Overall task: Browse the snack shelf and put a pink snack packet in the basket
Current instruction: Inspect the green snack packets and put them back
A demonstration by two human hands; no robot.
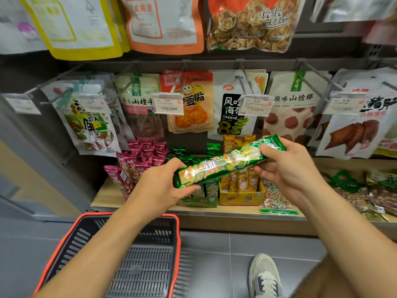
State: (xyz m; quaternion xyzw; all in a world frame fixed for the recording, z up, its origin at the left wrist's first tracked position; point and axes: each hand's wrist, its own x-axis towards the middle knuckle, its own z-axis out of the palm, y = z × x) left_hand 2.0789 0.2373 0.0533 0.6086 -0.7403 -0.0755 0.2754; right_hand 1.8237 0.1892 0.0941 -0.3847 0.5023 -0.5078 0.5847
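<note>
— What's low on the left?
— A dark basket (86, 239) with an orange rim, under the left forearm, over the grey floor tiles (214, 250).
— And the pink packets (139, 160)?
— Upright at the left end of the wooden shelf (103, 196). The left hand (159, 183) and right hand (287, 168) each curl round one end of a long green packet (225, 164), tilted above the shelf.
— Behind?
— Hanging bags (292, 108) on hooks. Lower right, a shoe (265, 276).

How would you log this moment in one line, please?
stage: browsing | left hand: grips green snack packet | right hand: grips same packet | pink snack packets: on shelf | basket: nothing visible inside
</note>
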